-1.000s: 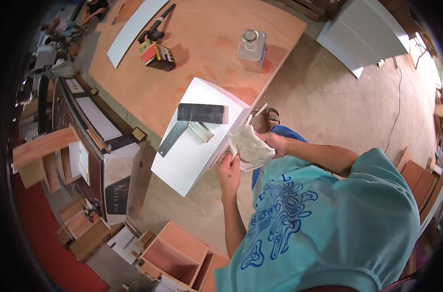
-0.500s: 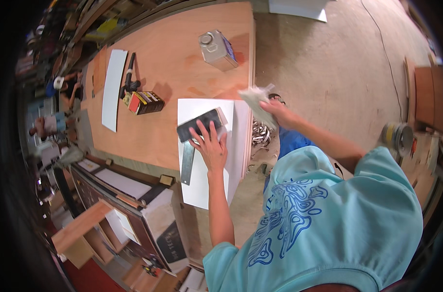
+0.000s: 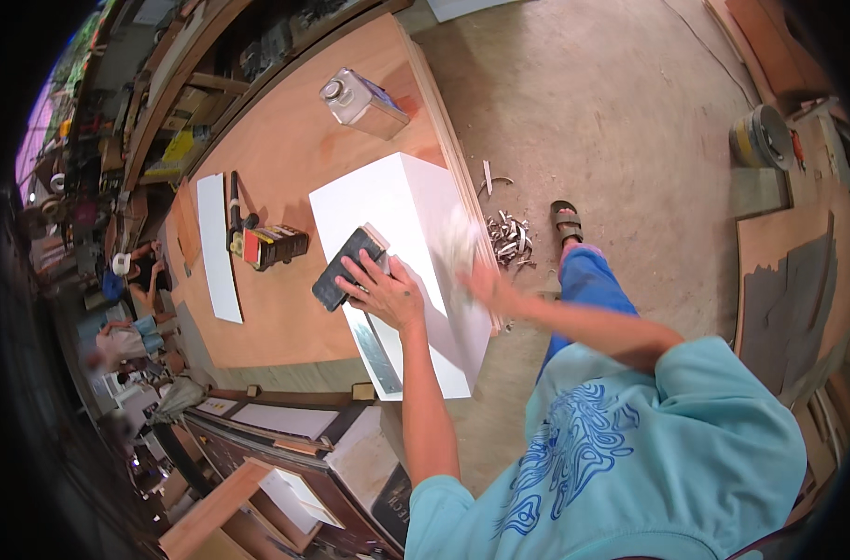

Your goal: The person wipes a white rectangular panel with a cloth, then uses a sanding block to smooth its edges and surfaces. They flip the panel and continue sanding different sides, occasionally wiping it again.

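Observation:
A white box-like piece [image 3: 355, 191] stands near the edge of the wooden sheet. On its top lies a black block [image 3: 335, 280] with a pale wooden edge. My left hand [image 3: 385, 291] presses on this block, its fingers across the dark face and the thumb towards the near side. A flat metal strip [image 3: 376, 355] rests on the white top just below the block. My right hand [image 3: 488, 285], smeared by motion, holds a whitish cloth [image 3: 459, 238] against or close to the white side face; contact cannot be made out.
On the wooden sheet [image 3: 257, 355] stand a metal can [image 3: 360, 103] and a yellow-black box [image 3: 278, 247], with a long white strip [image 3: 218, 247] beside a dark tool [image 3: 236, 205]. Shavings [image 3: 509, 240] litter the floor. A bucket [image 3: 761, 138] stands right; people [image 3: 145, 280] are far left.
My right hand has brought the cloth down and inward, from beyond the sheet's edge to the white side face. The left hand stays on the black block. The whole view has turned.

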A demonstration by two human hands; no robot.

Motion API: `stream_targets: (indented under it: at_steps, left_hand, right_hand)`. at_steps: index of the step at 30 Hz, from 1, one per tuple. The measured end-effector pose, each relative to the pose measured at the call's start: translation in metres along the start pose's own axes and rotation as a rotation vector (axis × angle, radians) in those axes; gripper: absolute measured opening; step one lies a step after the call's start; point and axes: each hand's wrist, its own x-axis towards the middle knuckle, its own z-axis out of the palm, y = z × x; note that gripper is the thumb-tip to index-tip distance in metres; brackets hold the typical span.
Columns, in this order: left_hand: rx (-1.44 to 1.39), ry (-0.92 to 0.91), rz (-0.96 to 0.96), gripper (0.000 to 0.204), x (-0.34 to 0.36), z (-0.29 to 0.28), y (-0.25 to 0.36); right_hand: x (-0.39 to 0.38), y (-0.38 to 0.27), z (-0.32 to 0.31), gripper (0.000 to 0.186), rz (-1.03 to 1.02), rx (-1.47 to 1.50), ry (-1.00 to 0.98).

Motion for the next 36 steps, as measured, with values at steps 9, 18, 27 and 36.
stream_targets:
  at_steps: [9, 18, 27, 36]
  left_hand:
    - [0.015, -0.028, 0.039, 0.054, -0.014, 0.004, -0.012]
    - [-0.008, -0.039, 0.11, 0.055, -0.004, 0.001, -0.011]
    - [-0.015, -0.052, 0.13, 0.055, 0.002, -0.002, -0.005]
    - [0.003, -0.106, 0.072, 0.057, -0.009, -0.003, -0.01]
  right_hand:
    - [0.061, -0.002, 0.069, 0.039, -0.242, 0.02, 0.332]
    - [0.04, 0.021, 0.077, 0.045, -0.236, 0.083, 0.269]
    - [0.121, -0.017, 0.025, 0.044, 0.071, 0.556, 0.219]
    - [0.077, 0.003, 0.052, 0.046, -0.004, 0.46, 0.218]
